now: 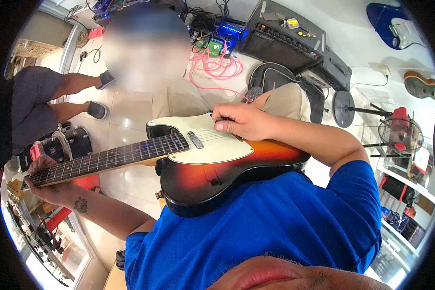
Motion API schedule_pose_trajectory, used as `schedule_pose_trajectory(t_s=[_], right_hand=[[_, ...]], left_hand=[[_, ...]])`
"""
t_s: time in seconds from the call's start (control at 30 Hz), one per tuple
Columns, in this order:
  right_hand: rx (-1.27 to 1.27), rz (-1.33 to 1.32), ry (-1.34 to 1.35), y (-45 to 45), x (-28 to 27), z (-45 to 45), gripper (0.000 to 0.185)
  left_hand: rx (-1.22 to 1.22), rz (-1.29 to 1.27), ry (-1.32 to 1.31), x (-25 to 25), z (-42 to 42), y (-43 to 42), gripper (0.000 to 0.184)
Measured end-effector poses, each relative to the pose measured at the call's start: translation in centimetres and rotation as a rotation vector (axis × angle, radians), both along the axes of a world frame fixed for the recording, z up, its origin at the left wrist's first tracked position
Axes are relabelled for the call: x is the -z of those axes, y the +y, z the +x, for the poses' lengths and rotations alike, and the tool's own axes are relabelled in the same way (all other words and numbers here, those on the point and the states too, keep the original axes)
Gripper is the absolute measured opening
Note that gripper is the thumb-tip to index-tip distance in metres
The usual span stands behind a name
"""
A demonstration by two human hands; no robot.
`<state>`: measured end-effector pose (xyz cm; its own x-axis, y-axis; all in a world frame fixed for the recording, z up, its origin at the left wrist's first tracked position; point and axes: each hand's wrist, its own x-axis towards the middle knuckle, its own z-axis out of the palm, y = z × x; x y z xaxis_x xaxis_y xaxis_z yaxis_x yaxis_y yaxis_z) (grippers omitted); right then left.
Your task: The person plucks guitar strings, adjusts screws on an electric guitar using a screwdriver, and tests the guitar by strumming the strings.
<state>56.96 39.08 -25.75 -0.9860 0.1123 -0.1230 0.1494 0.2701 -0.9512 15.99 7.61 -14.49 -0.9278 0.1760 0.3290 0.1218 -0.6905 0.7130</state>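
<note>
A sunburst electric guitar (203,179) with a cream pickguard lies across my lap, its dark neck (111,157) reaching to the left of the view. Near the headstock, my left hand (46,179) is wrapped round the neck, thumb on the near side and fingers over the strings. Over the strings by the bridge rests my right hand (237,122), its fingers curled in and thumb against them. Whether it pinches a pick is too small to see. A pink cable (215,89) runs toward the guitar from the floor.
An amplifier (280,43) stands ahead with a screwdriver on it, beside lit pedals (215,46). Another person (34,106) stands at the left by a drum (75,142). A fan (400,135) is at the right. A blue guitar (386,24) hangs upper right.
</note>
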Motion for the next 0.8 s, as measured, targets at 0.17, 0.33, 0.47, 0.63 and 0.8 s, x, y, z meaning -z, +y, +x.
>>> schedule_pose_trajectory(t_s=[0.17, 0.33, 0.47, 0.63, 0.8], right_hand=[[-0.023, -0.009, 0.047, -0.2, 0.0, 0.0, 0.02], [-0.066, 0.064, 0.093, 0.0, -0.2, -0.1, 0.023], [-0.01, 0.149, 0.019, -0.5, -1.1, -0.2, 0.021], [0.029, 0.254, 0.029, -0.8, -1.3, -0.1, 0.022], [0.055, 0.352, 0.057, -0.9, -1.3, 0.3, 0.02]], left_hand=[[-0.093, -0.015, 0.009, -0.4, 1.4, 1.5, 0.021], [-0.016, 0.003, -0.027, -0.2, 0.7, 0.7, 0.021], [0.008, 0.032, -0.043, -0.3, 0.5, 0.6, 0.021], [0.075, 0.087, -0.044, 0.1, -0.5, -0.4, 0.021], [-0.001, 0.059, -0.051, -0.3, 0.3, 0.4, 0.021]])
